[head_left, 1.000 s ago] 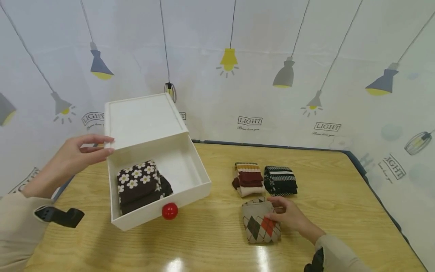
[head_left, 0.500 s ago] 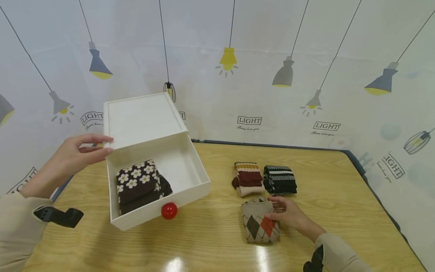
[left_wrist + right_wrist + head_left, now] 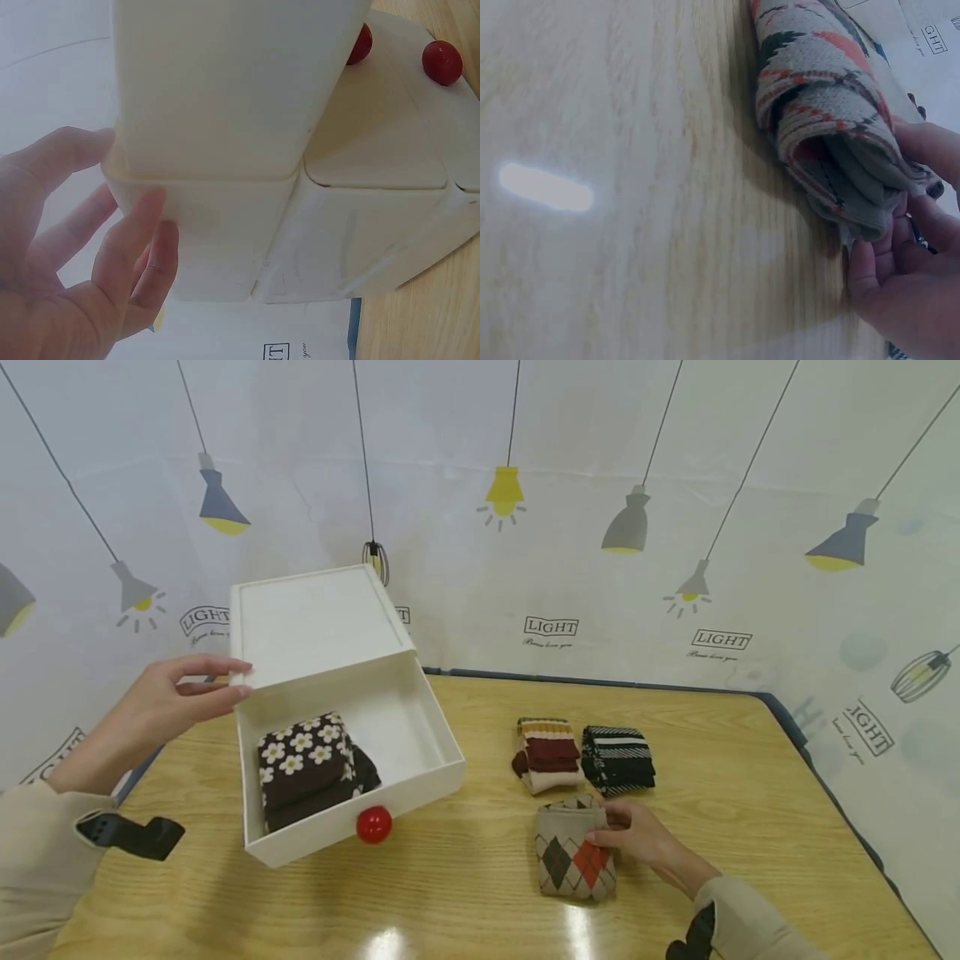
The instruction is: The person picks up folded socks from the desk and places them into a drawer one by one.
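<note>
My left hand (image 3: 161, 693) grips the front corner of a white drawer unit (image 3: 318, 618) between thumb and fingers. In the left wrist view, its fingertips lie on the side of the casing (image 3: 217, 225). The top drawer (image 3: 405, 718) is pulled out. Inside, on its left, lie folded dark socks with white daisies (image 3: 303, 760) over another dark piece. A red ball knob (image 3: 373, 825) sits on the drawer front. My right hand (image 3: 648, 835) pinches the right side of folded beige argyle socks (image 3: 573, 860); the right wrist view shows their rolled, layered end (image 3: 855, 172) between thumb and fingers.
Behind the argyle socks lie folded maroon, cream and mustard socks (image 3: 551, 756) and black-and-white striped socks (image 3: 618, 760). More drawers with red knobs (image 3: 442, 62) show in the left wrist view. A lamp-printed sheet (image 3: 480, 577) hangs behind the wooden table (image 3: 750, 777).
The argyle socks have shifted slightly in my right hand: their right edge draws in and the top fold shows more. My left hand, the drawer and the other socks stay put.
</note>
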### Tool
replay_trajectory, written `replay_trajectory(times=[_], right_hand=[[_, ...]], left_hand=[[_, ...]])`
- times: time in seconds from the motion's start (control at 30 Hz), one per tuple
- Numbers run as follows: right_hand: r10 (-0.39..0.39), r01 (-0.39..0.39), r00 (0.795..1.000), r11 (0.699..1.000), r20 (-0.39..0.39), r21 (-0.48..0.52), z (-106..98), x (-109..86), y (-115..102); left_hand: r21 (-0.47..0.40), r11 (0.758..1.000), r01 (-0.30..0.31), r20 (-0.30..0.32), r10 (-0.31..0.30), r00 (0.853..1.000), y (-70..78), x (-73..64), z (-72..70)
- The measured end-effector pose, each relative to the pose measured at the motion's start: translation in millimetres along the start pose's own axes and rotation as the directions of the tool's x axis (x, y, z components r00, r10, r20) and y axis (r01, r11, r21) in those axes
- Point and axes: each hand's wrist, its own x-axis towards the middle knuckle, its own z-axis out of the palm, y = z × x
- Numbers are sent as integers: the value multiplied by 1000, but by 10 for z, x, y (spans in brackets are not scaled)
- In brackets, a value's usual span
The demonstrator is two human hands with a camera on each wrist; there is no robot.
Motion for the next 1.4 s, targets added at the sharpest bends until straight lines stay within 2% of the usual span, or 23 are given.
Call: replay_trajectory(times=[0.23, 0.43, 0.77, 0.9, 1.1, 1.4], right_hand=[[-35, 32, 998, 996, 43, 80, 5, -48, -24], [-35, 26, 998, 989, 59, 148, 16, -80, -26], [-48, 43, 998, 991, 38, 123, 49, -161, -130], [-51, 44, 998, 988, 41, 145, 47, -202, -202], [-72, 58, 995, 981, 70, 183, -17, -283, -418], [-112, 85, 987, 972, 115, 218, -218, -357, -967]], left_hand=[[-5, 1000, 5, 7, -5, 1000, 8, -13, -13], [-10, 1000, 7, 17, -6, 1000, 16, -11, -16], [-18, 1000, -2, 14, 3, 1000, 4, 7, -18], [-17, 1000, -5, 11, 5, 1000, -3, 9, -13], [-13, 1000, 10, 21, -10, 1000, -2, 10, -16], [7, 1000, -10, 12, 10, 1000, -26, 25, -19]])
